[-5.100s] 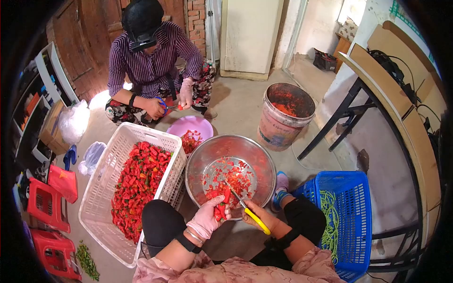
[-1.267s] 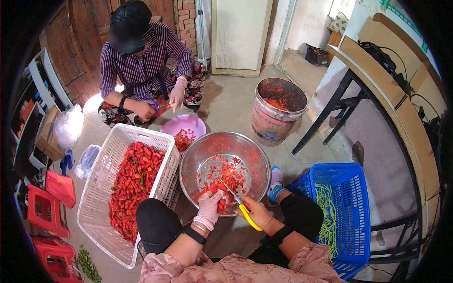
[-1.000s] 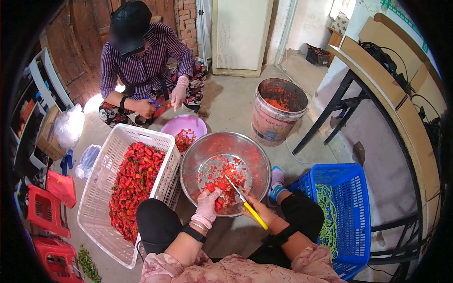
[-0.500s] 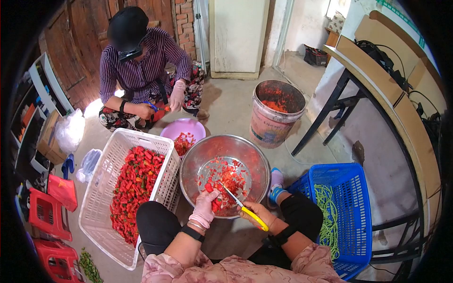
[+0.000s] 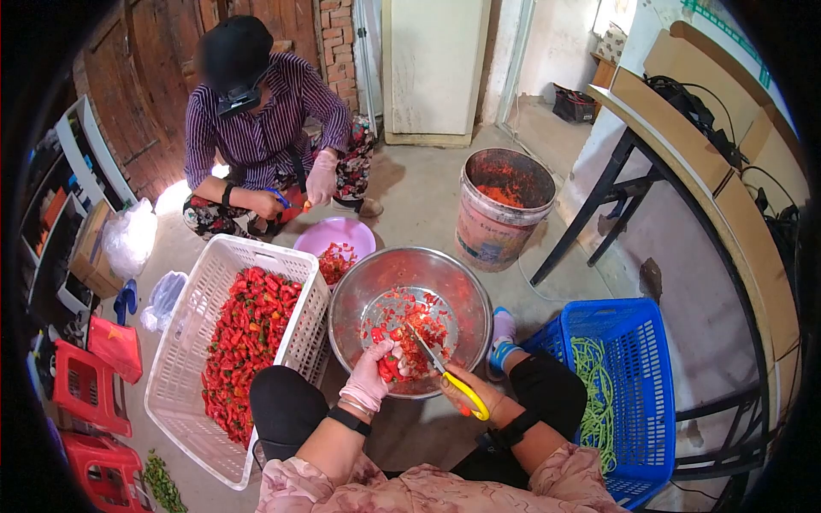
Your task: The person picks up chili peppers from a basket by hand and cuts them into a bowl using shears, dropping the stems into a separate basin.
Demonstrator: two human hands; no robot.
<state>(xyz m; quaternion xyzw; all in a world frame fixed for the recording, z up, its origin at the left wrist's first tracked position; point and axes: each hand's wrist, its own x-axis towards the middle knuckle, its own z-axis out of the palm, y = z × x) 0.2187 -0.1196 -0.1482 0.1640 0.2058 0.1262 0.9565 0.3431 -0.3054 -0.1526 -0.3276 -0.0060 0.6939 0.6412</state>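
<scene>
Over the near side of a wide steel basin, my left hand wears a thin glove and is closed on a red pepper. My bare right hand grips yellow-handled scissors, whose blades reach up and left beside the pepper and my left fingertips. Chopped red pepper pieces lie on the basin floor below. To the left, a white plastic crate holds a heap of whole red peppers.
Across from me a crouching person works with blue-handled scissors above a pink bowl of cut pepper. A stained bucket stands behind the basin. At right are a blue crate holding green beans and a table; red stools are at left.
My left hand and the pepper have shifted slightly right, with its fingers showing more around the pepper. The scissor blades have shifted slightly right too. The other person's gloved hand has moved a little lower.
</scene>
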